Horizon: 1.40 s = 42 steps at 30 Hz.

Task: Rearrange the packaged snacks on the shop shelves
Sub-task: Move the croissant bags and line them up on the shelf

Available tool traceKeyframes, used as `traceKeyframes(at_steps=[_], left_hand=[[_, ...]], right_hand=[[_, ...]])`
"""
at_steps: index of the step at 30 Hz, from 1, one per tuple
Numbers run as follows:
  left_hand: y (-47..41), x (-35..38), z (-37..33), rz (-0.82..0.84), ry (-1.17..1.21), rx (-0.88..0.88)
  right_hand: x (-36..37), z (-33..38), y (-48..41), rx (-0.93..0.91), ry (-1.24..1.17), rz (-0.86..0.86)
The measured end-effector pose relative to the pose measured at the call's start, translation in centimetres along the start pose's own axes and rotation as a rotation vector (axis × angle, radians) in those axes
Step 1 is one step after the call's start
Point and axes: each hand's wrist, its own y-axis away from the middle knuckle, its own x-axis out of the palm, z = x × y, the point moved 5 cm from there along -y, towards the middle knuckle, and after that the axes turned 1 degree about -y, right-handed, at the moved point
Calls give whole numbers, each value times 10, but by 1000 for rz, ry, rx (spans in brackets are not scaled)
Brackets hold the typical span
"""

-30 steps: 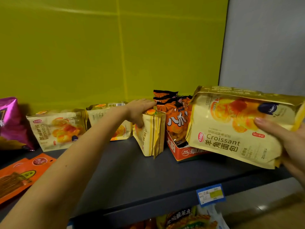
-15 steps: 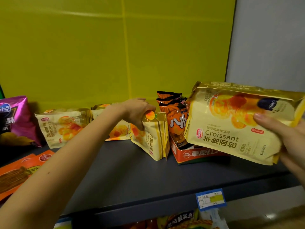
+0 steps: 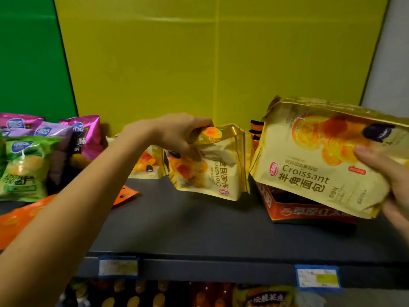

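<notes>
Two croissant bags are gripped: the left hand [image 3: 177, 136] pinches one bag [image 3: 212, 165], the right hand [image 3: 389, 180] clasps another bag [image 3: 314, 156] beside it.

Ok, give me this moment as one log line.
left hand: grips croissant bag at top, tilted | right hand: holds second croissant bag by red box

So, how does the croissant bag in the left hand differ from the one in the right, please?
The left-hand bag is turned so its print runs sideways; on the right-hand bag it reads nearly level. The left hand grips its bag from above, crumpling it; the right hand holds its bag by the right end, over the red box. Both are yellow-gold croissant packs.
</notes>
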Motion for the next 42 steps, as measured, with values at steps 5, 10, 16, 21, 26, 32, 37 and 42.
traceKeyframes(at_steps=[5,10,16,21,26,32,37,42], left_hand=[[55,6,56,-93,327,-169],[97,18,113,-389,727,-371],[136,93,162,-956,1610,-718],[153,136,158,-831,1922,-900],[160,139,166,-875,1971,-954],[168,147,172,-861,1933,-978],[173,148,179,-830,1921,-965],[168,144,169,-841,2008,-886]], right_hand=[[54,-10,-3,-13,-38,77],[114,-21,8,-59,-80,42],[177,-59,11,8,-85,56],[211,-100,-7,133,-73,68],[225,-129,-19,230,-62,121],[226,-121,-22,193,101,131],[211,-102,-12,65,524,-139],[266,-62,29,-275,542,14]])
